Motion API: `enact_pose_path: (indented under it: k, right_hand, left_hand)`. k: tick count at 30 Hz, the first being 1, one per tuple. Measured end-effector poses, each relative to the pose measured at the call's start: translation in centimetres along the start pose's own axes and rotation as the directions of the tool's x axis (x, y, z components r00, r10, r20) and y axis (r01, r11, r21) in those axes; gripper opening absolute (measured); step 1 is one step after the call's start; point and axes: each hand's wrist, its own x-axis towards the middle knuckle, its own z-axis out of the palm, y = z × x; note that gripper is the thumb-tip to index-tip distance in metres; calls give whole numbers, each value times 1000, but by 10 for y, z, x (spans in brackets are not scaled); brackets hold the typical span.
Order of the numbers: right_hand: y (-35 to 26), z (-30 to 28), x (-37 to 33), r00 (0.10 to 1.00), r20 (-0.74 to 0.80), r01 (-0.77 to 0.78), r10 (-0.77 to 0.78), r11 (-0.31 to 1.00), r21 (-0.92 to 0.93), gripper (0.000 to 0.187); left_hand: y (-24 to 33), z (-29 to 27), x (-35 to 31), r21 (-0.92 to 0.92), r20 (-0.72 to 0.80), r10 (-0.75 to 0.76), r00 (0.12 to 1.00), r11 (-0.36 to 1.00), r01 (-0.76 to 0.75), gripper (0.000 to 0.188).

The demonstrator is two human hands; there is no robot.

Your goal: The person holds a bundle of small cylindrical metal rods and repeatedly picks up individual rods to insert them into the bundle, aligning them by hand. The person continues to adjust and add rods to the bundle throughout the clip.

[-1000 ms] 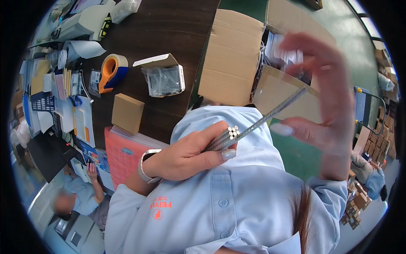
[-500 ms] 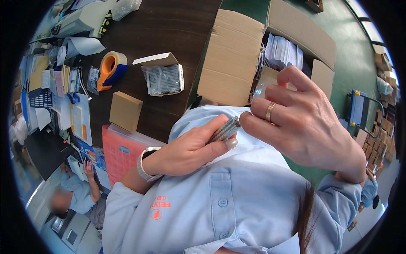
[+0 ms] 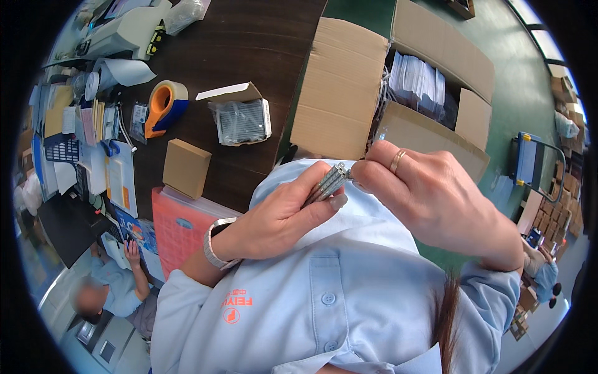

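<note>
Left hand (image 3: 277,218) comes in from lower left, a pale-banded watch (image 3: 218,243) at the wrist, its fingers clamped on a bundle of thin silvery rods (image 3: 330,182). Bundle lies slantwise in the grip, in front of the light blue shirt (image 3: 367,280): thumb along the near side, curled index finger on the far side, the rods running between the two. Lower length goes out of sight inside the hand; upper ends stick out past index finger and thumb, pointing up and right, packed side by side. Right hand (image 3: 433,190), gold-coloured ring (image 3: 397,161) on one finger, meets the bundle at its protruding end. Its fingers are curled in together, tips right at the rod ends; its thumb is hidden behind them, so cannot tell whether they pinch a rod or only touch. Beyond the hands, on the dark table (image 3: 249,37): a small open box (image 3: 243,121) with plastic-wrapped grey contents, an orange tape dispenser (image 3: 156,118), a closed brown box (image 3: 187,168). Right of the table, an open carton (image 3: 339,87) holding a row of white papers (image 3: 417,81).
</note>
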Motion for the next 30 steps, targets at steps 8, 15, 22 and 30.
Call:
enact_pose_path:
  k: [8,15,22,30]
  right_hand:
    - [4,-10,5,989,78,130,-122,987,-97,15]
    - [2,-5,6,988,14,154,-153,983,-97,14]
    - [3,2,3,996,56,67,-64,997,-41,13]
    - [6,10,-2,997,46,-67,61,988,140,19]
  left_hand:
    - [4,-5,3,311,104,-56,993,950,22,25]
    - [3,-5,1,162,141,-80,987,985,57,25]
    - [2,-4,-1,-45,158,-178,971,981,187,21]
    - [0,-5,-2,33,177,-83,981,996,78,27]
